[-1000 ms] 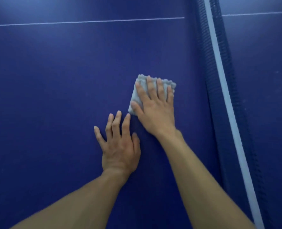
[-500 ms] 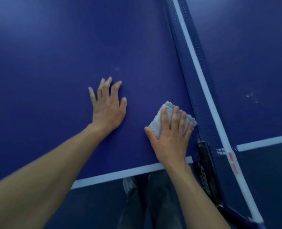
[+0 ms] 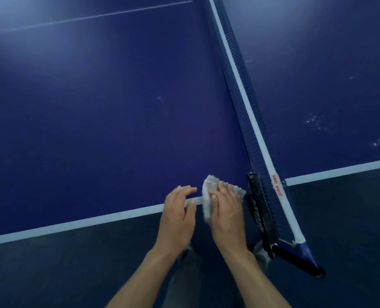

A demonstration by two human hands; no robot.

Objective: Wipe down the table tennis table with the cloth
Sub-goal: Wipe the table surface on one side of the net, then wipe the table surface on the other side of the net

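**Cloth at the near edge of the table, beside the net post**

Cloth [image 3: 209, 197], pale grey-white and of a nubbly, towelling-like texture, lies bunched and folded over the near edge of the table tennis table [image 3: 100, 112], right at the white sideline [image 3: 77, 223]. One rounded corner stands up above the fingers, a second frayed-looking portion shows to the right of them, and a strip hangs down past the edge on the thumb side. The right hand [image 3: 226, 216] grips the cloth, fingers curled over its top and thumb pressed against its left face. The left hand [image 3: 179, 216] is just beside it, holding nothing: its fingers are slightly bent with the tips on the blue surface near the sideline, and the thumb lies over the white line close to the cloth. Whether thumb and cloth touch cannot be told.

The table top is deep blue and matt, with a thin white centre line [image 3: 91, 16] far off and a faint pale scuff in mid-surface. The net [image 3: 240, 90], dark blue with a white top band, runs diagonally from top centre to the black net clamp [image 3: 259, 210] just right of the cloth. Beyond the net, the other half of the table bears scattered small white specks [image 3: 315, 121]. Below the table edge is dark floor [image 3: 51, 274].
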